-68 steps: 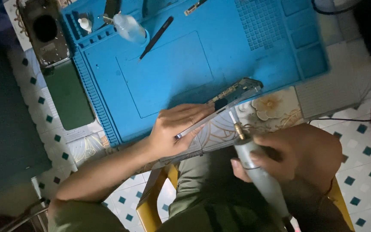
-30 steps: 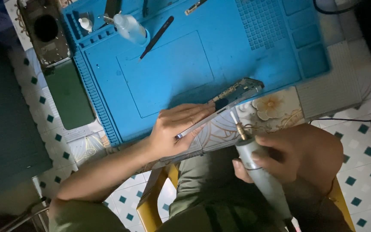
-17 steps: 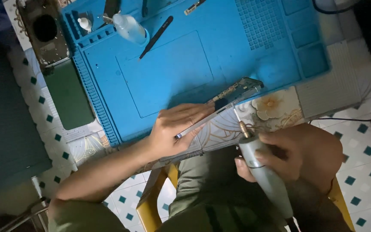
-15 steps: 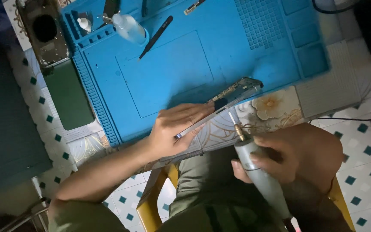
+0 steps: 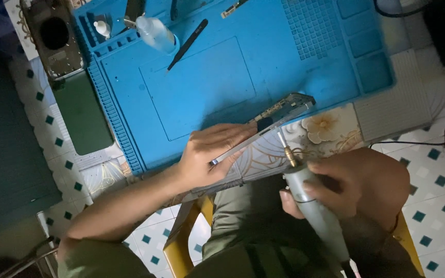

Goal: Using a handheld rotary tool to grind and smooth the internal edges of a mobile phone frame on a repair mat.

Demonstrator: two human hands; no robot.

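A phone-repair workbench: blue silicone repair mat point(image 5: 233, 77), tweezers point(image 5: 187, 45), opened phone frame point(image 5: 276, 116).

Both forearms are bare to above the elbow, no sleeves reaching down. The left hand point(image 5: 209, 157) and right hand point(image 5: 354, 183) wear no gloves. A thin band circles the right wrist. Olive-green trousers cover the lap, and the top looks olive too.

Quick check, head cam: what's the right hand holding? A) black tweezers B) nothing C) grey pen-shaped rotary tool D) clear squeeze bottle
C: the right hand grips a grey rotary tool, its thin bit aimed at the edge of the opened phone frame that the left hand steadies on the blue mat.
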